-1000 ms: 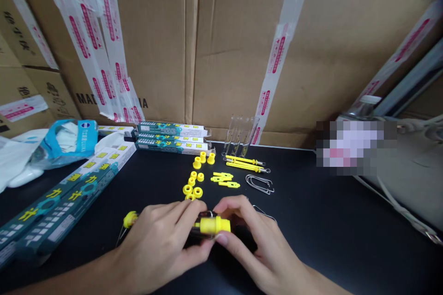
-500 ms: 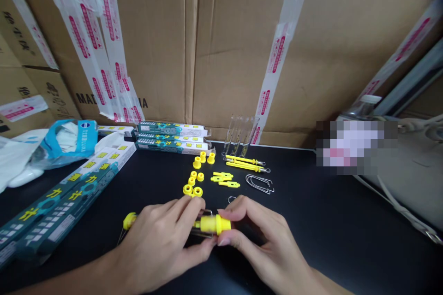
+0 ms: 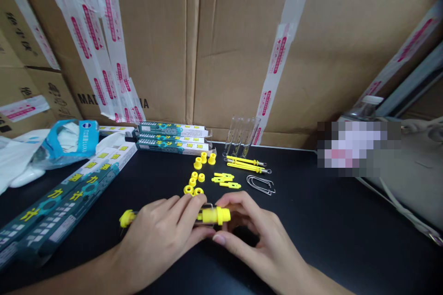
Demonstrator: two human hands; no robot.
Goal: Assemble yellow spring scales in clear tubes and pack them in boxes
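Observation:
My left hand (image 3: 164, 233) is wrapped round a clear-tubed spring scale (image 3: 212, 215), which lies crosswise under its fingers. A yellow end cap (image 3: 223, 215) sticks out of the tube on the right, and a yellow piece (image 3: 127, 218) shows past the hand on the left. Much of the tube is hidden by my palm. Around the right cap, my right hand (image 3: 263, 235) has its thumb and fingers spread, apart from it. A bent metal wire (image 3: 208, 205) shows beside the tube. Beyond my hands lie yellow collars (image 3: 198, 163), small yellow rings (image 3: 193, 181) and flat yellow tabs (image 3: 230, 185).
Metal hooks (image 3: 261, 184), yellow rods with springs (image 3: 247, 164) and clear tubes (image 3: 242, 136) lie farther back. Printed boxes (image 3: 76, 193) run along the left, with more boxes (image 3: 169, 143) behind. A blue plastic packet (image 3: 71, 140) and a cardboard wall (image 3: 235, 55) border the black table (image 3: 328, 221).
My right thumb and fingers have come off the right end cap and opened. My left hand still holds the spring scale, its left end slightly farther left.

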